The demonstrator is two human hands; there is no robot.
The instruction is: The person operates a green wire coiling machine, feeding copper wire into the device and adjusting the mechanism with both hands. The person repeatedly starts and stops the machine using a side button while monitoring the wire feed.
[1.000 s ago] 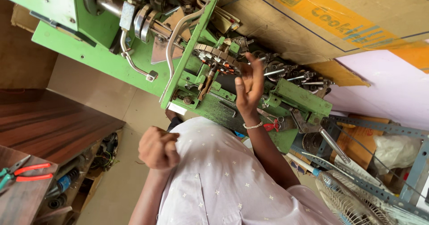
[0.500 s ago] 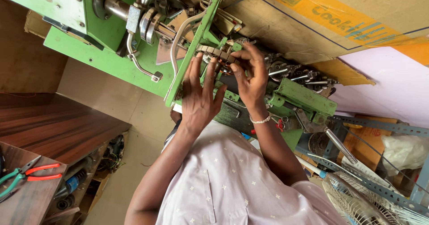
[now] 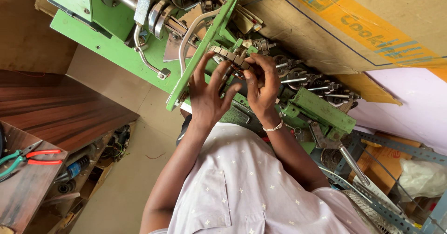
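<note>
A: Quick rundown, L to R?

B: Far left, pliers (image 3: 28,157) w/ red and green handles lie on the wooden bench (image 3: 28,192). Then the green machine (image 3: 116,48), w/ a curved metal lever (image 3: 148,59) hanging off it. Mid-frame, both hands are up at the row of small metal blocks (image 3: 228,56) on the machine's upright green plate (image 3: 205,52).

A: Grip?

B: Left hand (image 3: 207,96) has fingers spread apart, tips resting on the plate and blocks, clamped on nothing. Right hand (image 3: 260,87) has thumb and fingers pinched together at the dark part just under the blocks; can't tell what's between them, too small. Bracelet (image 3: 274,127) on that wrist.

A: Risks?

B: My read: fingers sit among tight steel parts, so a pinch if anything shifts. A loosened small piece could drop to the floor (image 3: 135,169), since nothing's under the hands to catch it.

A: Packaging?

B: Upper right, a flattened brown cardboard box (image 3: 386,15) behind the machine, w/ an orange band and blue lettering running diagonally. Lower right, a white plastic bag (image 3: 421,178) beside the grey slotted frame (image 3: 396,145).
</note>
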